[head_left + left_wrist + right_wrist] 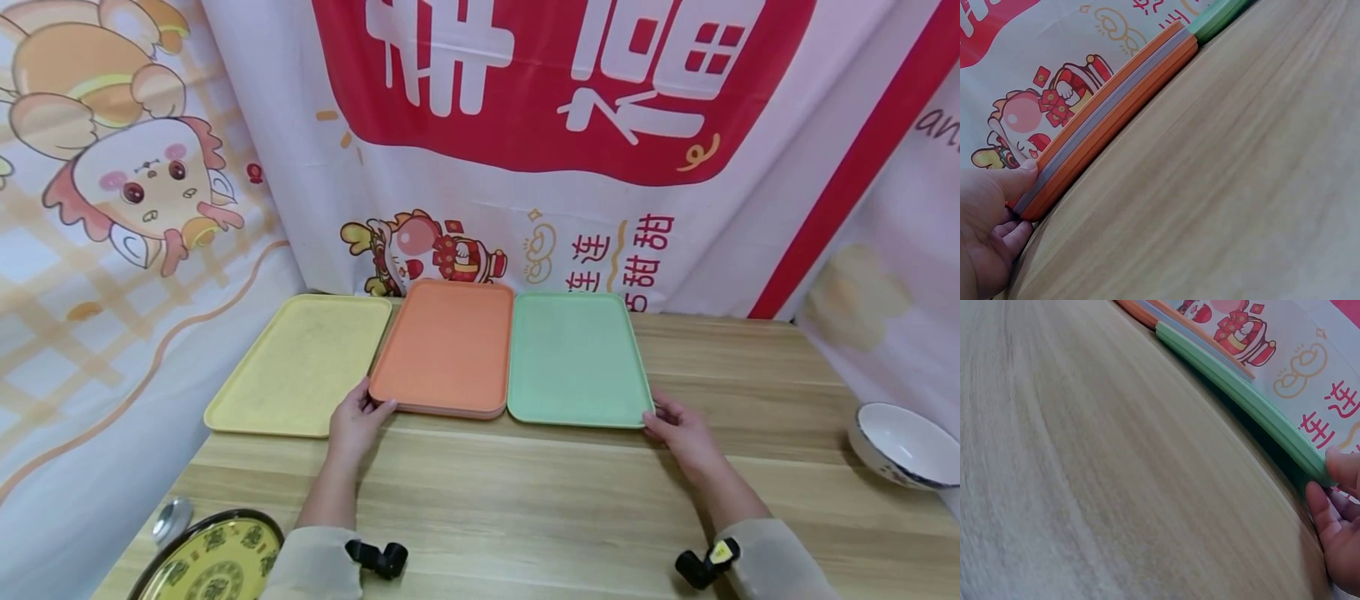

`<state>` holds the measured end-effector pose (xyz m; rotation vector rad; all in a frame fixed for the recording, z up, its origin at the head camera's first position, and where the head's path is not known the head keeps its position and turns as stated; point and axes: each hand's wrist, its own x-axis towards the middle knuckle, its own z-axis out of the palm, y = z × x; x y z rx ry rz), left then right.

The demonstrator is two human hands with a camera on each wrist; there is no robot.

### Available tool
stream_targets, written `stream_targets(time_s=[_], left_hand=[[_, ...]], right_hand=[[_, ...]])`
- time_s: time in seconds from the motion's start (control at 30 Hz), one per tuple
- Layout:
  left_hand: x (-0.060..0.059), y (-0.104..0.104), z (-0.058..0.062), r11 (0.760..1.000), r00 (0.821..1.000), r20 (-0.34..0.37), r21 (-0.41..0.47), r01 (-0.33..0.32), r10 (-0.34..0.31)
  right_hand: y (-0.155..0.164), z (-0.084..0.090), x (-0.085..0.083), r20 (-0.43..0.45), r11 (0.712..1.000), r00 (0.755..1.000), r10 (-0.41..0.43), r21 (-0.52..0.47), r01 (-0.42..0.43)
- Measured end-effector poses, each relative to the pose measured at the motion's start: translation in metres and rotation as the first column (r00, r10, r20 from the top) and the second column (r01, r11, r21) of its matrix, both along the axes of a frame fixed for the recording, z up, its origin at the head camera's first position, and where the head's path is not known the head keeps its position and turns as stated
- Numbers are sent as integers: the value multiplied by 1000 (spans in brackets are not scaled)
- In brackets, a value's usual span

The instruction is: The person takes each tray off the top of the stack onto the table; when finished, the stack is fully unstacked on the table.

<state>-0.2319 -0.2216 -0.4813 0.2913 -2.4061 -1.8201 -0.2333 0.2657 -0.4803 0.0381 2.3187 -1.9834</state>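
So everything here hangs off the orange tray stack [450, 346] on the desk [510, 500]. The left hand [352, 427] has that one: fingers pinching the stack's near left corner, thumb along the top edge, other fingertips tucked low. From the left wrist you can see a purple-grey layer [1104, 117] sandwiched in the stack.

The green tray [577, 358] sits just right of the stack, edges about touching, and the right hand [681, 429] pinches the corner farthest from the stack on the near side. There's a dark gap under its near edge in the right wrist view, so I'd say that side is lifted a bit.

Both seem to run lengthwise away from the person, pretty much side by side, so the stack lies rightward of the left fingers and the green tray leftward of the right ones.
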Motion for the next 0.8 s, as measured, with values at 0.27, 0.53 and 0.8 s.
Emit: stream_targets(time_s=[0.27, 0.53, 0.8], left_hand=[[2, 1, 1, 1000, 1000, -6, 2, -6, 6], [1, 0, 1, 1000, 1000, -4, 7, -2, 2], [1, 0, 1, 1000, 1000, 9, 4, -5, 5]], right_hand=[[-4, 4, -1, 24, 945, 1000, -13, 328, 4], [-7, 9, -5, 22, 885, 999, -25, 465, 12], [-43, 32, -8, -202, 825, 977, -70, 539, 170]])
